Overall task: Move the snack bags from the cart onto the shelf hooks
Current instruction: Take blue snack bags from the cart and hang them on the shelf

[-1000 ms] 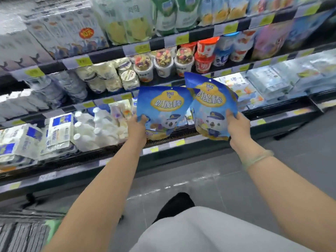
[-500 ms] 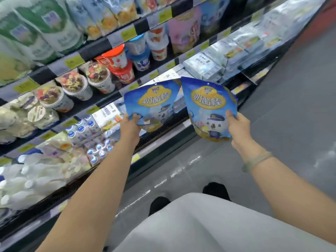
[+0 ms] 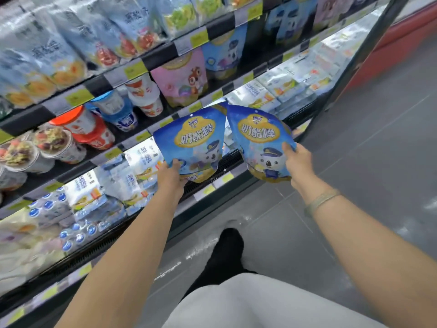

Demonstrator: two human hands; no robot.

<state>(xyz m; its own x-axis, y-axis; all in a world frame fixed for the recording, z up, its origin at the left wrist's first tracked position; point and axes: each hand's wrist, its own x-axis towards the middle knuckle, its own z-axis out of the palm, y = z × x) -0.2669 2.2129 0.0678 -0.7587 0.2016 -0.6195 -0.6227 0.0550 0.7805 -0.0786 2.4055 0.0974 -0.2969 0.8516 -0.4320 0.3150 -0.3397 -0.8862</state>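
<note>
I hold two blue snack bags with a yellow label and a cartoon koala in front of the chilled shelving. My left hand [image 3: 170,174] grips the left bag [image 3: 194,143] by its lower left corner. My right hand [image 3: 298,162] grips the right bag [image 3: 257,140] at its right edge, thumb on the front. The bags' top corners meet near the middle. Matching blue bags [image 3: 222,55] and a pink bag [image 3: 182,79] hang higher in the case. No cart is in view.
The open chiller [image 3: 132,69] runs from lower left to upper right, with yellow price tags on its rails. Yogurt cups [image 3: 82,126], small bottles [image 3: 71,230] and white packs [image 3: 279,91] fill its shelves. Grey floor [image 3: 378,143] lies to the right; my dark shoe [image 3: 227,247] stands below.
The view has swung right along the chiller, so the cups and bottles slid left and hanging bags came into sight. Both hands kept their hold on the bags, which stay side by side.
</note>
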